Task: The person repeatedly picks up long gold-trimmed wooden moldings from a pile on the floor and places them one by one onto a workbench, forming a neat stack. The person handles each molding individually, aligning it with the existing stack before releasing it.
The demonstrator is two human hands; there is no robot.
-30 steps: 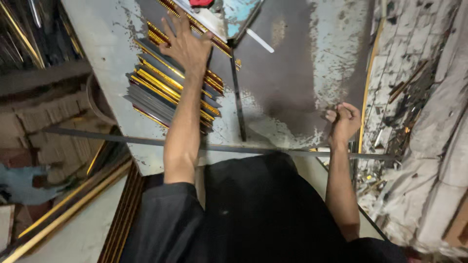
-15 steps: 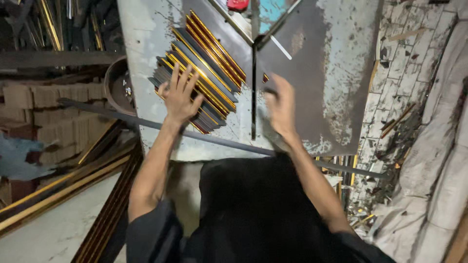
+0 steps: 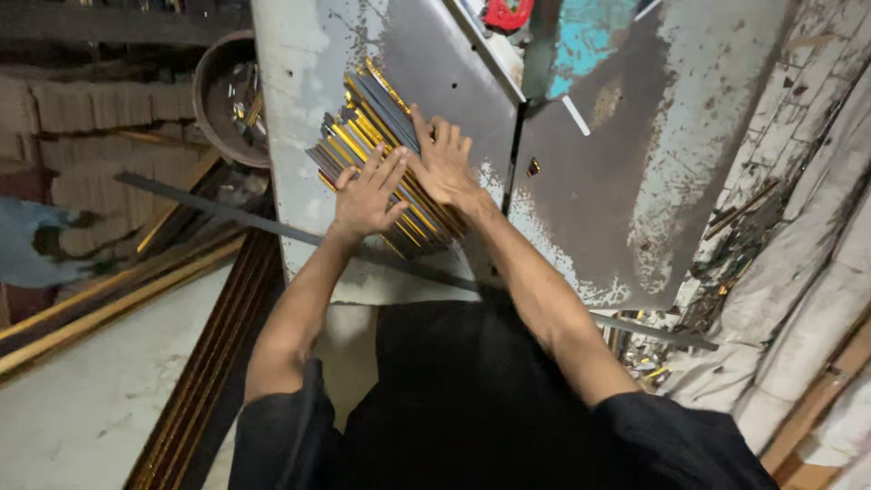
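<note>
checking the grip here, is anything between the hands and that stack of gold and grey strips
Nothing visible. The left hand lies flat on the near end of the stack of strips, and the right hand rests on its right side, both touching it directly on the worn metal table.

No packages, labels, signs or screens anywhere in view, none on the worn metal bench [image 3: 635, 163], none beside it, none on the floor below it
</note>
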